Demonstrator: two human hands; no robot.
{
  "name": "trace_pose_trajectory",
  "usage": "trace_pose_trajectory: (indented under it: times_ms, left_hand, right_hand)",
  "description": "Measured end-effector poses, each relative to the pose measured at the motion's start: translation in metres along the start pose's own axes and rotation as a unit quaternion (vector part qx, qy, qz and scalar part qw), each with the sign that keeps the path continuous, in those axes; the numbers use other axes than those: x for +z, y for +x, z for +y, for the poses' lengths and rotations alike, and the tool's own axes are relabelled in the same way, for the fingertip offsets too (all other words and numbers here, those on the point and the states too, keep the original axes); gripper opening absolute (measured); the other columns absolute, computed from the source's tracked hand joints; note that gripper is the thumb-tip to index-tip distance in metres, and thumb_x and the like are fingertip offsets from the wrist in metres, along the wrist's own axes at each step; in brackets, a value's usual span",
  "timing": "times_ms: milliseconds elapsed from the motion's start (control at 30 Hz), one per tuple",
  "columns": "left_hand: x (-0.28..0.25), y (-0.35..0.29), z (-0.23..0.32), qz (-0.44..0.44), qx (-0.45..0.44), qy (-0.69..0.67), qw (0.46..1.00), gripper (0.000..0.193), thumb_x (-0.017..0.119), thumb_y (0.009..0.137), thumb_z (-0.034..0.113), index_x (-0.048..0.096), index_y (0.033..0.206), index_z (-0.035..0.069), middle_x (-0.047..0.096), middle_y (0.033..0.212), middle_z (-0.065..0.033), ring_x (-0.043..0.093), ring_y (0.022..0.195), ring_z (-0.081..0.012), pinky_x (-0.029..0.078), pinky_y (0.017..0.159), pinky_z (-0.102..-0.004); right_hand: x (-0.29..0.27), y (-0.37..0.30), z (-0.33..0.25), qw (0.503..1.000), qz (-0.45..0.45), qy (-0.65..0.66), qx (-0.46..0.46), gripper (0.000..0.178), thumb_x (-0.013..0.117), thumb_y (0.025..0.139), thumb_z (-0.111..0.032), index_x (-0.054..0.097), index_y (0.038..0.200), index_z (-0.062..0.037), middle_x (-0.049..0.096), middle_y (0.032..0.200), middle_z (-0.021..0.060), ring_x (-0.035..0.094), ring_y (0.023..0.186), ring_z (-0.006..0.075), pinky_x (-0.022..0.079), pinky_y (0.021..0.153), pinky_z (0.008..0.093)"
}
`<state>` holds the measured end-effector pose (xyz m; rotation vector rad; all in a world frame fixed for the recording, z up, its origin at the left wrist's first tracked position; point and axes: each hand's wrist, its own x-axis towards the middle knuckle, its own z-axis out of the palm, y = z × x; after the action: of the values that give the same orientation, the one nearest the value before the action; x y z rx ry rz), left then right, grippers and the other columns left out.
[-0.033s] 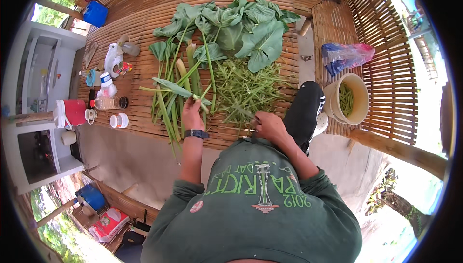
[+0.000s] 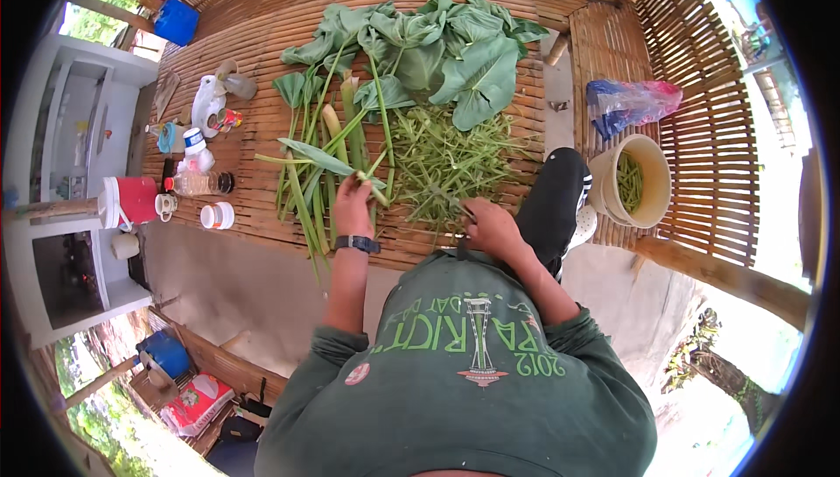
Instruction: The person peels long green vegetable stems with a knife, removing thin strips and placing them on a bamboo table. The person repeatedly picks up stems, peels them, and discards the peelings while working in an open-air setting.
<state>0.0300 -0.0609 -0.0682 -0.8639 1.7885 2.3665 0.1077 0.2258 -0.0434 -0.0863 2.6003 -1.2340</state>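
Note:
My left hand (image 2: 353, 206) is closed on a green leaf stalk (image 2: 375, 190) above the left side of the bamboo table. Near the front edge, my right hand (image 2: 492, 227) grips a knife (image 2: 449, 199), its blade pointing up and left over a heap of cut green strips (image 2: 451, 157). Long uncut stalks (image 2: 304, 201) lie beneath and beyond my left hand, with a thick pale-ended stem (image 2: 332, 122) among them. Large green leaves (image 2: 477, 74) are piled behind the heap. The knife handle is mostly hidden in my right fist.
A cream bucket (image 2: 662, 188) with green pieces inside stands right of my bent knee, near a blue and pink plastic bag (image 2: 634, 101). On the left are a bottle of brownish liquid (image 2: 201, 183), a white jar (image 2: 217, 215) and a red cooler jug (image 2: 134, 199).
The whole picture has shifted very slightly. The stalk end in my left hand tilts a little lower; both hands keep their holds.

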Motion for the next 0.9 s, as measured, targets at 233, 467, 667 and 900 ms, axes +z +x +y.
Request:
trace_pose_trajectory:
  times_ms: [233,467,667,900]
  left_hand:
    - [0.052,-0.039,-0.035,-0.19,-0.09,0.034,0.977,0.032,0.075,0.097,0.005,0.065,0.128,0.004,0.073,0.111,-0.0057,0.072,0.099,-0.0153,0.061,0.085,-0.0306]
    - [0.084,-0.022,-0.007,-0.181,0.175,0.378,0.891,0.033,0.078,0.096,0.018,0.069,0.125,0.003,0.076,0.114,-0.0114,0.072,0.103,-0.025,0.058,0.086,-0.0396]
    - [0.023,0.063,-0.014,-0.065,0.301,0.708,0.635,0.031,0.075,0.095,0.017,0.07,0.122,0.002,0.069,0.117,-0.0181,0.064,0.112,-0.0391,0.053,0.099,-0.0505]
    - [-0.005,0.098,-0.032,-0.092,0.167,0.725,0.662,0.032,0.076,0.094,0.016,0.074,0.122,0.001,0.072,0.118,-0.0197,0.068,0.113,-0.0372,0.057,0.098,-0.0492]
  right_hand:
    - [0.007,0.021,-0.023,0.977,-0.016,0.193,0.086,0.043,0.076,0.095,-0.035,0.073,0.122,-0.0014,0.076,0.105,0.0179,0.073,0.093,0.0324,0.056,0.087,0.042]
    - [-0.054,0.005,0.015,0.939,0.17,0.221,0.2,0.034,0.076,0.097,-0.029,0.075,0.115,0.0002,0.073,0.085,0.0131,0.066,0.074,0.0195,0.053,0.072,0.036]
    - [-0.173,-0.035,0.126,0.761,0.471,0.336,0.293,0.037,0.066,0.104,-0.03,0.072,0.116,0.0053,0.061,0.076,0.0037,0.052,0.065,0.0146,0.043,0.06,0.0329]
    - [-0.174,-0.074,0.2,0.797,0.521,0.057,0.3,0.049,0.065,0.103,-0.032,0.067,0.13,0.0088,0.073,0.105,0.0213,0.067,0.098,0.0295,0.052,0.087,0.0421]
